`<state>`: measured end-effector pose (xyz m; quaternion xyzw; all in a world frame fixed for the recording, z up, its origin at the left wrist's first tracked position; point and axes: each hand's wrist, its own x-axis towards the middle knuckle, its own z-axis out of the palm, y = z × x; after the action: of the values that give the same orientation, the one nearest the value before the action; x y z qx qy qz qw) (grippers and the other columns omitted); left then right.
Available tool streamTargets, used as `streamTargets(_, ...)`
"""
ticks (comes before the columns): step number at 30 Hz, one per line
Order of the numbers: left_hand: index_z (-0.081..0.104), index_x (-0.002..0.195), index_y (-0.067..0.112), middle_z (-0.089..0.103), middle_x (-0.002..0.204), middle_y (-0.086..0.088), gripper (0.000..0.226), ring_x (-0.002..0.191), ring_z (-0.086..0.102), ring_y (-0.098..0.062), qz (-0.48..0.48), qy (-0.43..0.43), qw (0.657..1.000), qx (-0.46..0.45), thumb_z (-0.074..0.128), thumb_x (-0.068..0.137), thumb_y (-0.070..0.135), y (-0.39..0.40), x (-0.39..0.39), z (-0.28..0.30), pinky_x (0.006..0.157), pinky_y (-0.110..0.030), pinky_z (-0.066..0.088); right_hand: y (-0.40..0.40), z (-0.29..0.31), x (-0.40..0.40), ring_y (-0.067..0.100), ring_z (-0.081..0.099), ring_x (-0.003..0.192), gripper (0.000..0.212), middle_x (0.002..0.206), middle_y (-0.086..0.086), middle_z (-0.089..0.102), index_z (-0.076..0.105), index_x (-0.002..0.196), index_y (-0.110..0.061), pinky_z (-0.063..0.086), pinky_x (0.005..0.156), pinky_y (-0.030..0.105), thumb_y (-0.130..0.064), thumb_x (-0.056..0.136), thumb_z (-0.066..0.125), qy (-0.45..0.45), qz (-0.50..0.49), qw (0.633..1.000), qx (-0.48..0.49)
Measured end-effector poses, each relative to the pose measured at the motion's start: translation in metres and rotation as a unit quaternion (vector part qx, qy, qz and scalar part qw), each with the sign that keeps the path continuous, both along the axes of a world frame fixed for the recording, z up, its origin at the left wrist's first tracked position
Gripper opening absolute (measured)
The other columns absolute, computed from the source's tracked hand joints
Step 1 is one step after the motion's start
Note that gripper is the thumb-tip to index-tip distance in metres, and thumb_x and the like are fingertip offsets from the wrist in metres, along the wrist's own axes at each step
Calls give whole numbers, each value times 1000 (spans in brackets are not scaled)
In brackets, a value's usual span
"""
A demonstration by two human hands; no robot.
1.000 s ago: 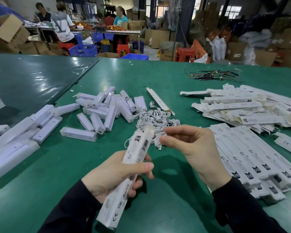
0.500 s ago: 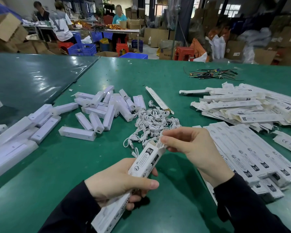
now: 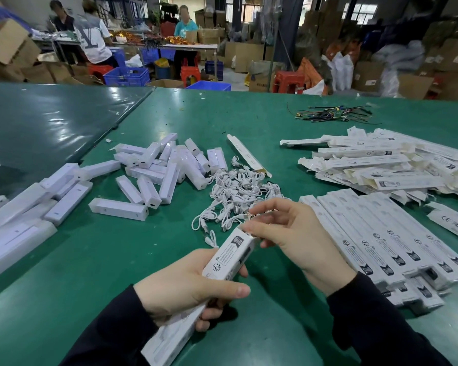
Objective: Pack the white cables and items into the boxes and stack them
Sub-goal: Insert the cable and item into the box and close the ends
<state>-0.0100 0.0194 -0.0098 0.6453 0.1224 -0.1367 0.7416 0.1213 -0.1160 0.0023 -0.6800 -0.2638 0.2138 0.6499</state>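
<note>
- Broadly, the green surface carries flat white cartons in rows at right, white modules at left, white cables heaped between.
- Left hand grips a long box, tilted, open end up.
- Right hand pinches that end's flap; contents hidden.

The box I hold is matt printed card; the cables look smooth plastic; my worktop is green, faintly glossy.
</note>
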Motion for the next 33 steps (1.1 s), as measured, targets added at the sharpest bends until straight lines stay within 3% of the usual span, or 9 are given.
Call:
streamTargets(6,54,102,8,38,52,-1,31,36,33,-11,38,4,998,-43,75,79,10,0,1,1,35,-15,32,4,-2,-6,6,62,69,4,75,-7,73,64,90,-19,43,65,22,-17,93,63,-93,35,994,-46)
streamTargets(8,55,103,8,37,53,-3,34,37,33,-11,48,6,997,-52,77,78,11,2,0,2,35,-15,32,4,-2,-7,1,59,70,5,83,-8,73,60,95,-23,38,65,15,-19,97,58,-119,57,989,-68)
streamTargets(14,54,105,9,38,54,-1,35,38,33,-11,32,-1,998,-62,70,75,16,3,0,0,36,-15,32,3,-3,-2,-4,55,67,9,75,-10,68,70,78,-17,37,64,11,-19,86,72,-138,11,988,-61)
streamTargets(19,53,108,10,38,53,0,36,38,33,-11,8,-1,998,-60,69,76,18,4,-2,-1,36,-15,32,7,-6,-6,2,50,111,18,112,-10,56,74,71,-28,35,88,12,-33,87,67,-110,44,988,-98)
streamTargets(21,53,106,12,39,52,1,33,38,34,-11,-19,-5,998,-63,69,78,18,4,-3,-1,36,-15,33,6,-4,-7,6,54,112,20,116,-7,59,77,73,-26,38,97,20,-28,89,65,-64,84,990,-91)
streamTargets(24,52,111,12,44,57,1,45,39,36,-11,-30,5,997,-78,73,78,35,4,-1,-2,37,-16,35,4,-1,-4,4,60,105,13,108,-3,67,76,74,-13,40,91,20,-20,84,71,-61,34,996,-62)
streamTargets(28,60,111,15,44,61,-8,64,37,39,-16,-22,76,978,-191,64,73,67,10,9,-4,38,-18,36,6,-3,-5,5,62,105,16,110,-5,68,77,80,-5,44,88,18,-18,86,69,-39,28,998,-31)
streamTargets(30,56,113,12,43,58,-12,69,36,41,-17,-22,87,971,-221,61,64,61,13,14,-5,39,-18,37,7,-3,-6,6,62,104,23,112,-5,69,78,86,-4,44,93,16,-20,91,62,-8,65,997,-36)
streamTargets(33,57,111,13,46,60,-11,67,39,41,-18,-19,93,971,-217,67,59,54,9,11,-7,40,-18,38,5,-3,-5,0,63,99,23,108,-11,71,78,88,-8,44,84,8,-22,93,61,-11,92,994,-65)
